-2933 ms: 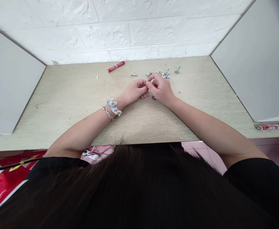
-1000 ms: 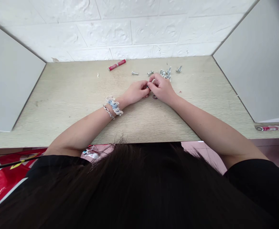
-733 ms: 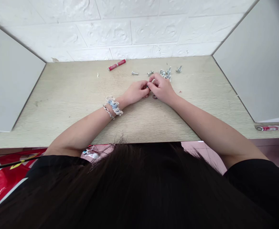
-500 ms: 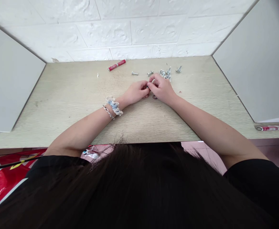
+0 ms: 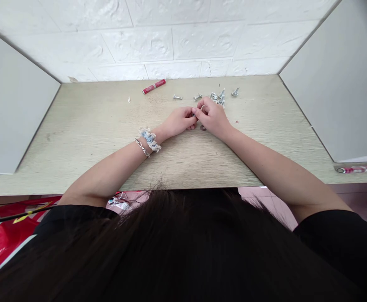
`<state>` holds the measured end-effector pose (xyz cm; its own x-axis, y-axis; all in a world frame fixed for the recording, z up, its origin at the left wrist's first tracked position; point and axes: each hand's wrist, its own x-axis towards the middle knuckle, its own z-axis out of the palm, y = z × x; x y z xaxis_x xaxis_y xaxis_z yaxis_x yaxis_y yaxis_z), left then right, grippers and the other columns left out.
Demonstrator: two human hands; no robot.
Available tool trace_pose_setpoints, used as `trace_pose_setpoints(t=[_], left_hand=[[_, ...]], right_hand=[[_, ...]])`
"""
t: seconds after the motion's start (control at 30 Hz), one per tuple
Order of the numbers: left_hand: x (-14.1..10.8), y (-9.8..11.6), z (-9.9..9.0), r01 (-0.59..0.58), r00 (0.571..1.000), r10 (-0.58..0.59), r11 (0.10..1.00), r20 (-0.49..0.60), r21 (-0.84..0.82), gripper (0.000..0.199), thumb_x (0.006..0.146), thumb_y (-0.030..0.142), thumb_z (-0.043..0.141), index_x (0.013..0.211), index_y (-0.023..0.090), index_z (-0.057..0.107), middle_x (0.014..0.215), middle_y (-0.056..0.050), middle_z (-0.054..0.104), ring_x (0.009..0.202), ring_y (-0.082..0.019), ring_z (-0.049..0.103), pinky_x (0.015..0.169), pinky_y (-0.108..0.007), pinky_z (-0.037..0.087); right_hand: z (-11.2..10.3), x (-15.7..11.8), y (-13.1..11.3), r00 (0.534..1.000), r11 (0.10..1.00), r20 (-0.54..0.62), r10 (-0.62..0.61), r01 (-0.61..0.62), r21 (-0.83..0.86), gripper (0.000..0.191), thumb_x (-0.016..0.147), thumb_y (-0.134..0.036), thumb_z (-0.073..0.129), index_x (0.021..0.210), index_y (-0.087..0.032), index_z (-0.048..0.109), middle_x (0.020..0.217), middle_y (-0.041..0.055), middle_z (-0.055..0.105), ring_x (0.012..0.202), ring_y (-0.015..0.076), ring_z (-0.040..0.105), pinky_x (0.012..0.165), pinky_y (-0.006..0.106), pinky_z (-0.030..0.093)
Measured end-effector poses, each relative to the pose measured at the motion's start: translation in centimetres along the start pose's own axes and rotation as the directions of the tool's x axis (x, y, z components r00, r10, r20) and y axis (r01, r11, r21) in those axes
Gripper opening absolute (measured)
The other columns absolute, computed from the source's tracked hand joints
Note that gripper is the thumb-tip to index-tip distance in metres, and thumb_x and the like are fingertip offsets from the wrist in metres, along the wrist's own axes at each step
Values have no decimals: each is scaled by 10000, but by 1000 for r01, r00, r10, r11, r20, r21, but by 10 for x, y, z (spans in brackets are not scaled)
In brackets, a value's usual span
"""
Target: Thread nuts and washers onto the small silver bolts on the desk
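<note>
My left hand [image 5: 181,121] and my right hand [image 5: 213,116] meet above the middle of the wooden desk [image 5: 183,163], fingertips pinched together. Between them is a small metallic piece, mostly hidden by the fingers and too small to name. A flat round washer [image 5: 203,128] lies on the desk just under my right hand. Behind the hands rest a single bolt [image 5: 177,97], another bolt [image 5: 197,97] and a cluster of several bolts [image 5: 220,97]. One more bolt [image 5: 235,92] stands apart on the right.
A red tube [image 5: 153,86] lies near the white brick wall [image 5: 139,44]. A white scrap [image 5: 129,100] is at the left. Grey panels [image 5: 16,100] flank both sides of the desk. At the right edge lies another red tube [image 5: 359,169].
My right thumb and fingertips have shifted very slightly left against my left fingers. The bolts and tubes have stayed where they were.
</note>
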<state>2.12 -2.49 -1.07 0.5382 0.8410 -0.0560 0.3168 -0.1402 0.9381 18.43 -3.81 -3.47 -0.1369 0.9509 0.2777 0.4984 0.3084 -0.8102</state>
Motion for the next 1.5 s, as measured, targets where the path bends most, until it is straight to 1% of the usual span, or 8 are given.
trace_pose_setpoints(t=[0.3, 0.47, 0.57, 0.7, 0.93, 1.03, 1.2, 1.5], left_hand=[[3, -5, 1, -41, 999, 41, 999, 0, 34, 273, 915, -26, 493, 717, 153, 549, 621, 26, 580, 590, -58, 551, 592, -198, 416], [4, -10, 0, -60, 998, 60, 998, 13, 17, 238, 888, -18, 524, 730, 159, 551, 619, 34, 581, 585, -58, 547, 586, -194, 420], [5, -12, 0, -75, 997, 75, 997, 11, 25, 224, 884, -4, 543, 730, 159, 552, 623, 36, 582, 579, -56, 544, 581, -188, 419], [4, -9, 1, -63, 998, 63, 998, 8, 23, 238, 914, -8, 527, 742, 153, 558, 619, 37, 574, 579, -56, 552, 587, -182, 426], [2, -5, 1, -29, 999, 29, 1000, -19, -1, 273, 989, 19, 482, 766, 150, 568, 623, 31, 573, 574, -55, 541, 603, -182, 442], [3, -7, 0, -33, 999, 33, 999, -12, -16, 263, 998, 39, 504, 771, 151, 572, 626, 29, 571, 574, -57, 538, 601, -185, 441], [4, -8, 1, -30, 999, 30, 999, -12, -42, 232, 1004, 63, 537, 794, 150, 584, 636, 23, 577, 588, -64, 548, 608, -193, 447], [1, 0, 3, -11, 996, -1, 993, -94, -120, 196, 974, 20, 539, 833, 150, 579, 664, 40, 574, 580, -60, 552, 615, -195, 464]], right_hand=[[-1, 0, -1, 997, 999, -79, -6, 2, -47, 393, 946, -509, 647, 747, -234, 448, 634, -14, 471, 680, 172, 519, 682, 355, 479], [-3, 2, -3, 997, 988, -72, -20, 9, -156, 489, 962, -494, 614, 623, -224, 387, 590, -10, 439, 632, 143, 447, 651, 326, 406], [-4, 5, 0, 998, 984, -56, -36, 25, -179, 594, 964, -613, 572, 575, -220, 354, 535, -18, 388, 585, 126, 402, 614, 316, 369], [-4, 5, 2, 999, 989, -19, -33, 30, -148, 689, 967, -772, 446, 568, -212, 396, 508, -12, 358, 575, 131, 447, 605, 309, 375], [-2, -1, -5, 997, 998, 72, -41, 44, -45, 757, 926, -887, 330, 575, -221, 405, 500, 4, 399, 588, 149, 500, 590, 310, 402], [-2, -2, -6, 994, 996, 77, -76, 79, -39, 724, 957, -846, 331, 612, -218, 436, 548, 16, 461, 639, 157, 534, 629, 312, 435], [-2, -3, -5, 992, 989, -23, -127, 125, -74, 522, 1006, -682, 447, 776, -223, 540, 686, 16, 528, 724, 167, 538, 701, 320, 457], [-1, -6, -10, 999, 997, 10, -53, 53, -49, 116, 973, -333, 527, 1019, -244, 586, 609, -41, 464, 604, 162, 501, 721, 354, 482]])
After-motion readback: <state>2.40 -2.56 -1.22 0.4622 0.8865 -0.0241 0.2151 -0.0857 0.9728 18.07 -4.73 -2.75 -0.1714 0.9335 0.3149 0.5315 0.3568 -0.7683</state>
